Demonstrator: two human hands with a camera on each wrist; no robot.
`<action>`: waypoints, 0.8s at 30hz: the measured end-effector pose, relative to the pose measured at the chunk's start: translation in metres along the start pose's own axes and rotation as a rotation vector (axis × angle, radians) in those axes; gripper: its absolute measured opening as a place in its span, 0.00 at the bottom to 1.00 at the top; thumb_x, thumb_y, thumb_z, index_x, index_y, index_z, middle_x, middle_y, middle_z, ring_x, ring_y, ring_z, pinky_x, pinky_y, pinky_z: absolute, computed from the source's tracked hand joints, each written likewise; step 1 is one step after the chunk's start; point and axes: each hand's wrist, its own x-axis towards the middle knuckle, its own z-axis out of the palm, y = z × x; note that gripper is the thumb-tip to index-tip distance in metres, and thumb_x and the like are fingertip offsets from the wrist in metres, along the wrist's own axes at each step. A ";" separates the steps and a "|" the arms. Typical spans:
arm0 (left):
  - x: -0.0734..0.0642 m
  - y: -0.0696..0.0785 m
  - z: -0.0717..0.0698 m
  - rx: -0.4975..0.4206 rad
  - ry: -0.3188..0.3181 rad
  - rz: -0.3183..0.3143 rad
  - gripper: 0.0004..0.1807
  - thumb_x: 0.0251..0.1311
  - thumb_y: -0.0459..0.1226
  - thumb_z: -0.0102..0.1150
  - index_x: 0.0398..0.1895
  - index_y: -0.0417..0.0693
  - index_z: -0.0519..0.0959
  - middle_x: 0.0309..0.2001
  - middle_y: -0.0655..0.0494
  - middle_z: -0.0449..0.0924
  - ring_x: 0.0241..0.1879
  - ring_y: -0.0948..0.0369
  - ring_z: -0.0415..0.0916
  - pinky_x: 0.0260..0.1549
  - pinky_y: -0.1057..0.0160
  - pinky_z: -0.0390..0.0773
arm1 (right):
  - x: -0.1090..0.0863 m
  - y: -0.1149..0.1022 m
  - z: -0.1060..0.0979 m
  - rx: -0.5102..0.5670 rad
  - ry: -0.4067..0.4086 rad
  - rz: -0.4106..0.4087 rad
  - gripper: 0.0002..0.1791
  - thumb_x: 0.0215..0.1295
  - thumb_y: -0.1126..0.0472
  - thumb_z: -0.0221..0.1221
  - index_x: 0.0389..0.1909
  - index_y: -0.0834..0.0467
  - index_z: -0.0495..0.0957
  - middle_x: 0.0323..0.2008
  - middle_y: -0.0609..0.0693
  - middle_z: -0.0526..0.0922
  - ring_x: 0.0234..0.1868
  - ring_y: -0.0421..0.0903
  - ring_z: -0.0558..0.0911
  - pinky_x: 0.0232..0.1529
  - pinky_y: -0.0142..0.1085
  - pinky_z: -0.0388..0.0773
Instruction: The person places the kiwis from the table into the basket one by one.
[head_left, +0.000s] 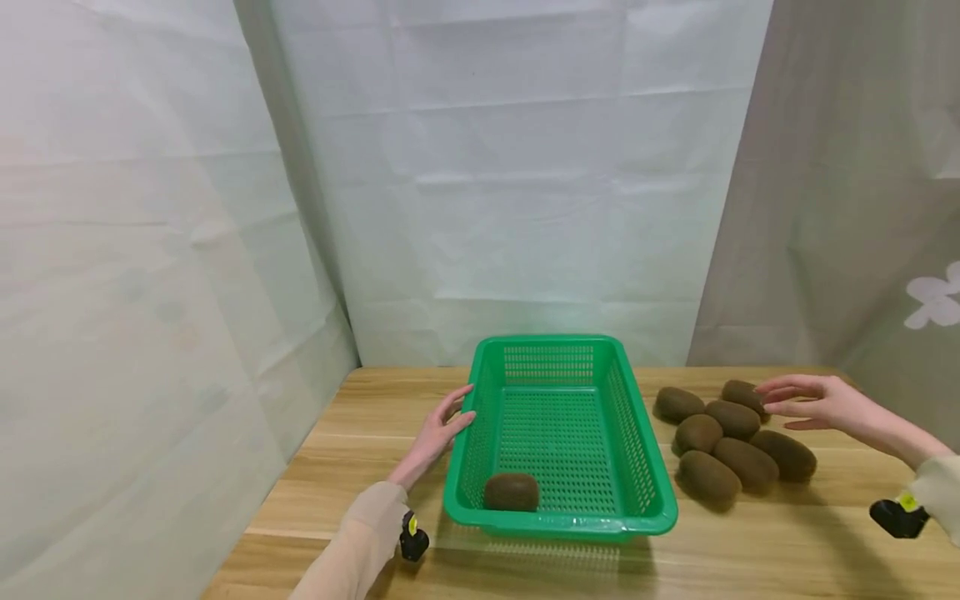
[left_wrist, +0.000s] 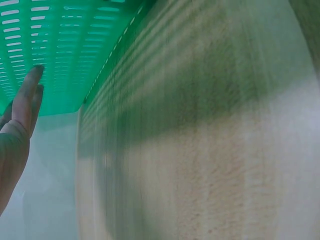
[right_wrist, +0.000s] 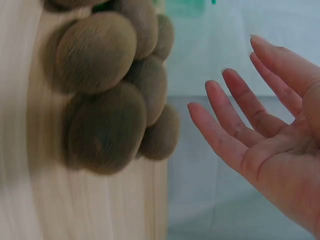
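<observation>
A green plastic basket (head_left: 561, 525) stands on the wooden table with one brown kiwi (head_left: 512, 492) in its near left corner. My left hand (head_left: 435, 432) rests at the basket's left side, its fingers extended against the slotted wall, as the left wrist view also shows. Over the far right of a group of several kiwis (head_left: 708, 479) hovers my right hand (head_left: 813, 404), fingers spread and the palm holding nothing. In the right wrist view the fingertips are apart from the nearest kiwis (right_wrist: 107, 127).
The wooden table (head_left: 315, 492) ends at pale hanging sheets (head_left: 525, 208) behind and at the left. A grey-brown sheet (head_left: 832, 208) with a white flower print hangs at the right. Black wrist cameras (head_left: 412, 537) sit on both sleeves.
</observation>
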 end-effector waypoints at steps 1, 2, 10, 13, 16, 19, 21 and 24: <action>0.000 0.000 0.000 -0.002 0.002 0.001 0.28 0.64 0.34 0.49 0.66 0.40 0.56 0.62 0.36 0.56 0.56 0.42 0.60 0.41 0.50 0.71 | -0.001 0.002 -0.001 -0.018 0.010 0.008 0.20 0.66 0.67 0.51 0.55 0.74 0.64 0.45 0.42 0.76 0.43 0.38 0.77 0.37 0.41 0.75; 0.000 0.000 0.000 -0.008 0.004 0.004 0.28 0.64 0.33 0.50 0.66 0.39 0.57 0.62 0.36 0.56 0.56 0.43 0.60 0.41 0.51 0.71 | -0.003 0.003 -0.001 -0.039 0.020 0.018 0.20 0.66 0.66 0.52 0.55 0.74 0.64 0.45 0.44 0.77 0.42 0.38 0.77 0.37 0.41 0.75; 0.004 -0.012 -0.006 -0.020 0.027 -0.010 0.28 0.63 0.35 0.51 0.66 0.43 0.58 0.61 0.37 0.58 0.55 0.43 0.61 0.38 0.53 0.72 | -0.008 0.019 -0.005 -0.191 0.056 0.072 0.21 0.64 0.62 0.55 0.53 0.72 0.67 0.46 0.65 0.74 0.39 0.35 0.76 0.35 0.37 0.75; 0.008 -0.022 -0.007 -0.009 0.043 -0.008 0.28 0.63 0.36 0.52 0.66 0.47 0.60 0.61 0.38 0.59 0.55 0.44 0.62 0.40 0.50 0.71 | -0.011 0.025 -0.005 -0.209 0.051 0.073 0.21 0.63 0.62 0.55 0.53 0.72 0.68 0.46 0.66 0.74 0.39 0.34 0.76 0.35 0.36 0.75; 0.011 -0.027 -0.007 0.002 0.057 0.005 0.27 0.63 0.37 0.53 0.65 0.49 0.61 0.60 0.40 0.60 0.54 0.45 0.63 0.40 0.50 0.71 | -0.013 0.031 -0.005 -0.207 0.027 0.080 0.22 0.63 0.63 0.56 0.52 0.73 0.67 0.46 0.69 0.73 0.39 0.34 0.76 0.35 0.37 0.75; 0.012 -0.029 -0.005 -0.015 0.058 0.016 0.27 0.62 0.36 0.53 0.65 0.49 0.62 0.60 0.40 0.61 0.53 0.45 0.64 0.39 0.51 0.72 | -0.015 0.037 -0.003 -0.197 -0.005 0.111 0.24 0.62 0.62 0.57 0.53 0.74 0.66 0.47 0.72 0.71 0.39 0.33 0.75 0.35 0.38 0.74; 0.012 -0.029 -0.005 -0.027 0.056 0.016 0.26 0.62 0.35 0.53 0.65 0.49 0.63 0.59 0.40 0.62 0.53 0.45 0.64 0.38 0.52 0.73 | -0.016 0.041 -0.001 -0.190 -0.026 0.133 0.26 0.61 0.62 0.57 0.54 0.75 0.65 0.47 0.73 0.70 0.39 0.34 0.75 0.35 0.40 0.74; 0.013 -0.029 -0.005 -0.027 0.055 0.011 0.27 0.62 0.35 0.53 0.65 0.49 0.62 0.60 0.41 0.61 0.54 0.46 0.63 0.39 0.52 0.72 | -0.017 0.047 0.001 -0.186 -0.047 0.161 0.27 0.61 0.61 0.58 0.55 0.75 0.63 0.48 0.74 0.68 0.41 0.39 0.75 0.35 0.43 0.74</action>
